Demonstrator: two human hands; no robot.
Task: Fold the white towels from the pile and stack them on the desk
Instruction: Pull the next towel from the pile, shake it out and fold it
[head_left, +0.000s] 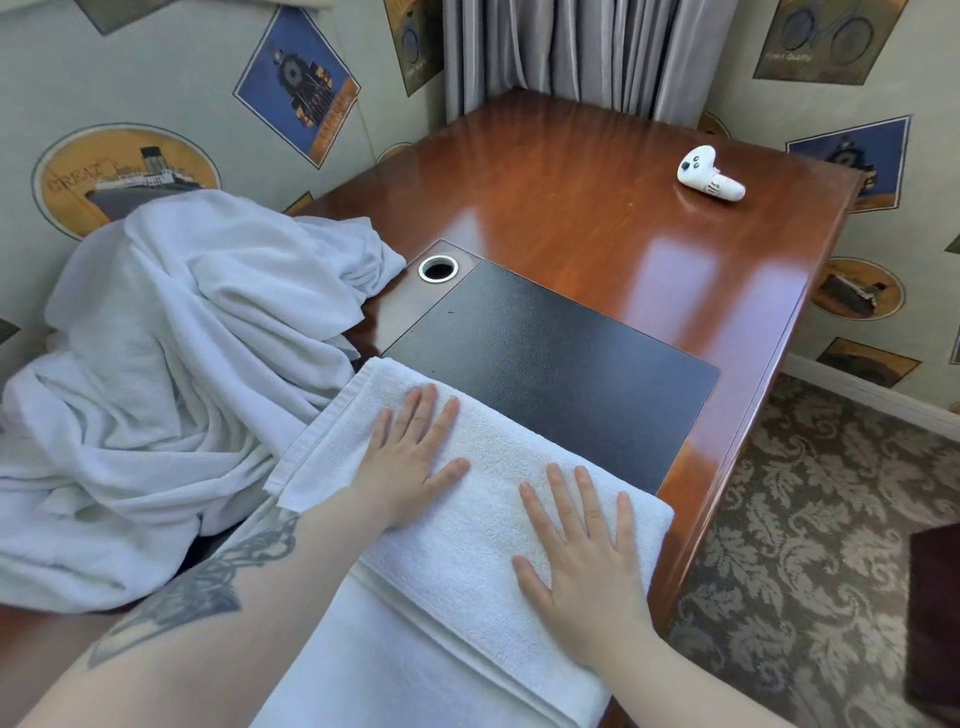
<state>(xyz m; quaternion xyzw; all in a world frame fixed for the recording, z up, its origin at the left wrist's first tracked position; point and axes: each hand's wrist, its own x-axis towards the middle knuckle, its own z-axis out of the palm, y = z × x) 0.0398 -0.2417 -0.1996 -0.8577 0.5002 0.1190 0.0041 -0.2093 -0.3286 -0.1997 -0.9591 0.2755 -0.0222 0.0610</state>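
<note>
Both hands, left hand (410, 462) and right hand (582, 561), press flat, fingers straight, on the towel (483, 467) running lengthwise left-far to right-near across the tabletop (597, 218)

folded white towel (483, 499): flat on desk's (597, 208) near edge | towel pile (171, 374): rumpled, left, apparently touching it

Two bare forearms, no sleeves, dark ornate tattoo (208, 587) along left forearm
</note>
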